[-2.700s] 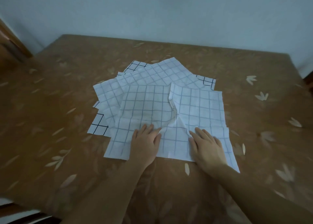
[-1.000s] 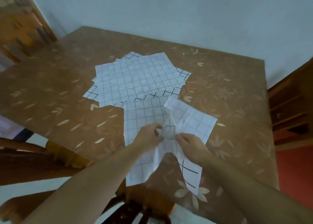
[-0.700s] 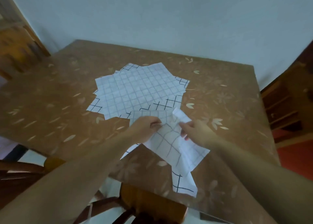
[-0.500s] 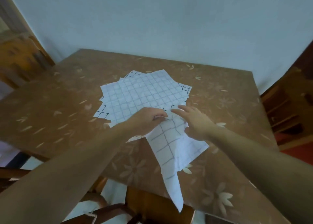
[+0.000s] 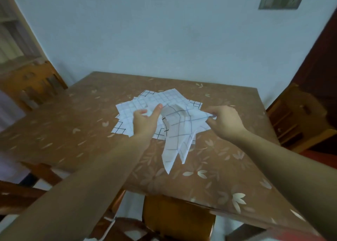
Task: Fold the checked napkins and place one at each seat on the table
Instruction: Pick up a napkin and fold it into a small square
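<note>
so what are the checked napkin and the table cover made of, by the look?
White checked napkin: likely thin cloth, matte; it droops and curls between both hands, though stiff paper isn't ruled out. Brown leaf-print table cover: probably vinyl or oilcloth, given its faint sheen and smooth lie.

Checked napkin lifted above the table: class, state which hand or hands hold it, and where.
Both hands hold the lifted napkin by its top edge: left hand at one end, right hand pinching the other corner.

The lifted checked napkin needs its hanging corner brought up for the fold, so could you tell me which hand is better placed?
Probably the left hand: its fingers look loose, while the right hand pinches the lifted napkin by its edge.
</note>
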Motion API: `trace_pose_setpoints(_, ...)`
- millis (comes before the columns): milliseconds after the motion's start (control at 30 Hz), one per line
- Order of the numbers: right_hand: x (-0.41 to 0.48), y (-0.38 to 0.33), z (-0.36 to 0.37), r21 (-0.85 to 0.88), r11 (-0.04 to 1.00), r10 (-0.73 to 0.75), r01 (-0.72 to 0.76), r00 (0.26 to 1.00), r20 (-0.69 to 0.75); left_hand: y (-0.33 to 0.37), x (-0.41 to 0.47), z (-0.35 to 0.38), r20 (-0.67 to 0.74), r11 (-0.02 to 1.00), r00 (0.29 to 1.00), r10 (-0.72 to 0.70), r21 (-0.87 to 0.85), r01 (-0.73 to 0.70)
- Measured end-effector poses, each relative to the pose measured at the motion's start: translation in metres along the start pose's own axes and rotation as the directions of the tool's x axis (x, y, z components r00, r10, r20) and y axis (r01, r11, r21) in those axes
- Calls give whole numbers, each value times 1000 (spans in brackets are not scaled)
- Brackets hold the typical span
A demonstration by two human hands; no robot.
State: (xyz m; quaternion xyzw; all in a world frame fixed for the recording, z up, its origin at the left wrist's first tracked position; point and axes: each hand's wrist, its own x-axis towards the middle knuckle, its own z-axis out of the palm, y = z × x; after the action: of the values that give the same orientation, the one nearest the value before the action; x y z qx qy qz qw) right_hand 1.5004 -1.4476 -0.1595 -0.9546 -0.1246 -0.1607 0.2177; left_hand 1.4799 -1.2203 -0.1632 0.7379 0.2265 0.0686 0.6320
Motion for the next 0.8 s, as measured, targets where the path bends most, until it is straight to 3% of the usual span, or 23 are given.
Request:
trace_pose_setpoints(100, -15, -9, -8, -10, 1000, 18, -18, 1000, 14, 0, -14, -1, 337, 967, 911, -236, -10, 254)
trace_pose_setpoints(200, -24, -17, -19, 34, 996, 82, -83, 996, 28, 2, -10, -4, 593, 967, 781, -198, -12, 255)
trace_pose_setpoints(267, -25, -20, -25, 78, 987, 141, -143, 990, 29, 5, -2, -3, 671, 975, 725, -157, -14, 224)
trace_pose_setpoints(367, -12, -18, -22, 45, 976, 211, -213, 976, 46, 11, 19, -7, 678, 985, 728, -100, -39, 171)
trace_pose_setpoints(467, 6, -26, -11, 4, 965, 262, -263, 962, 74, 22, 47, -19, 603, 986, 794, -73, -77, 150)
trace_pose_setpoints(800, 54, -89, 29, -111, 972, 224, -209, 965, 139, 53, 124, -79, 399, 999, 917, -32, -5, 37)
